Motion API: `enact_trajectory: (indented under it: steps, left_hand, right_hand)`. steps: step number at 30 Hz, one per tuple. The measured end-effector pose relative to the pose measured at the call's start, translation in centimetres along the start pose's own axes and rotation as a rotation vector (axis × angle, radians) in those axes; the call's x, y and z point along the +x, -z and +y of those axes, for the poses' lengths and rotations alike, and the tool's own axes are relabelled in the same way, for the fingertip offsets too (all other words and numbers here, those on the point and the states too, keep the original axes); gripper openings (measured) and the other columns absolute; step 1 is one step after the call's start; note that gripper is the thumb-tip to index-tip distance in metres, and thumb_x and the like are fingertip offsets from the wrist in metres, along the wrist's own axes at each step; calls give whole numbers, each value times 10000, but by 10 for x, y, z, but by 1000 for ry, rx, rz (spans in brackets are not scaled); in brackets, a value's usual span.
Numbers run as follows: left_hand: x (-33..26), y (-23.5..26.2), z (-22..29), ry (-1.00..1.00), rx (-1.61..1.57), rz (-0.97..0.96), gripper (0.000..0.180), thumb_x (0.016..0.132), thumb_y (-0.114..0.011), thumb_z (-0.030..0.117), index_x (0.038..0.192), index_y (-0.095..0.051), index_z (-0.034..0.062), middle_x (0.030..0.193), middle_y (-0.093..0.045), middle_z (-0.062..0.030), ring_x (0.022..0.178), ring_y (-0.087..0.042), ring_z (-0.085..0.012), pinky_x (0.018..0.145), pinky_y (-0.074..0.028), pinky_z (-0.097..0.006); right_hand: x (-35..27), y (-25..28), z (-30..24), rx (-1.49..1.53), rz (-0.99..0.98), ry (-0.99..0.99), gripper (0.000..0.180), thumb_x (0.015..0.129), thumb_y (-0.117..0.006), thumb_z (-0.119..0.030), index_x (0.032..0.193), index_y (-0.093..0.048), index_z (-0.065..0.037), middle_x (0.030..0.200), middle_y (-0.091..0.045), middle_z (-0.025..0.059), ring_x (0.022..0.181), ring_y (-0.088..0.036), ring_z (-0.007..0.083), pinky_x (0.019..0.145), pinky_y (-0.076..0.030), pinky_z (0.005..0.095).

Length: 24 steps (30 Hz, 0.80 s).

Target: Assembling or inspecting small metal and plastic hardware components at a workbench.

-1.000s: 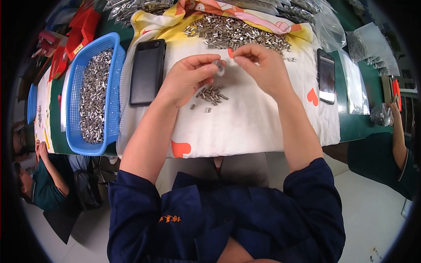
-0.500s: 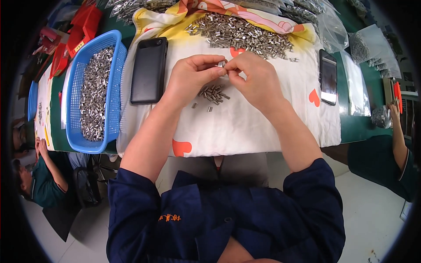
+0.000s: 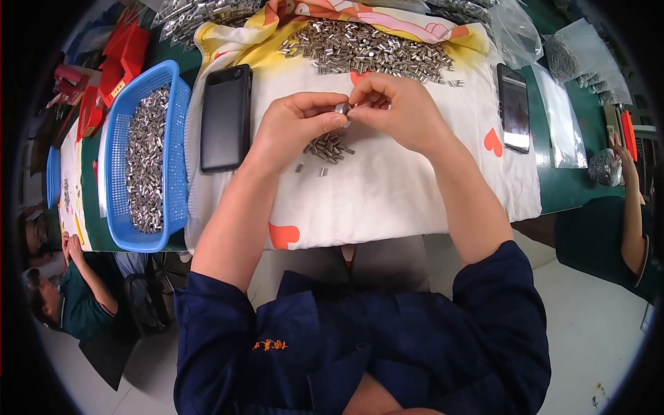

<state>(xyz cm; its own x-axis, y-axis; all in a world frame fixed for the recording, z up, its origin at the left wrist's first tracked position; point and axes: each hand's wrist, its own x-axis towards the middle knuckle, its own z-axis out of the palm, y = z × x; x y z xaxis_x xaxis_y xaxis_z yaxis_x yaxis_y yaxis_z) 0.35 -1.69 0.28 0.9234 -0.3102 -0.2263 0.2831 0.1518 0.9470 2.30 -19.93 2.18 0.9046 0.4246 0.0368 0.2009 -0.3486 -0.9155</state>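
My left hand and my right hand meet above a white cloth with orange hearts. Between the fingertips of both hands sits a small silver metal sleeve. Just below the hands lies a small pile of finished metal sleeves on the cloth. A large heap of the same silver sleeves is spread across the far part of the cloth.
A blue plastic basket full of metal sleeves stands at the left. A black phone lies beside it, another phone at the right. Clear bags sit at the far right. Other people sit at the lower left and right.
My right hand has drawn in toward the left hand, and both now pinch the small sleeve together slightly higher above the small pile.
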Motion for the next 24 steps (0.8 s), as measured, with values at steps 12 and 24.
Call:
enact_trajectory:
  steps: [12,24]
  left_hand:
    - [-2,-1,3,16,103,-56,250,748,-582,-16,997,-567,-26,923,-610,-75,786,-568,-95,716,-470,-220]
    - [3,5,-3,-27,-87,-14,257,777,-562,17,1032,-546,-8,970,-594,-84,814,-570,-110,715,-474,-228]
  right_hand:
    - [14,8,30,-690,310,136,88,697,-585,-104,750,-592,-33,718,-566,110,718,-549,274,648,-432,366]
    - [13,1,14,-578,377,220,100,691,-579,-76,778,-603,-33,729,-590,93,696,-562,225,658,-449,325]
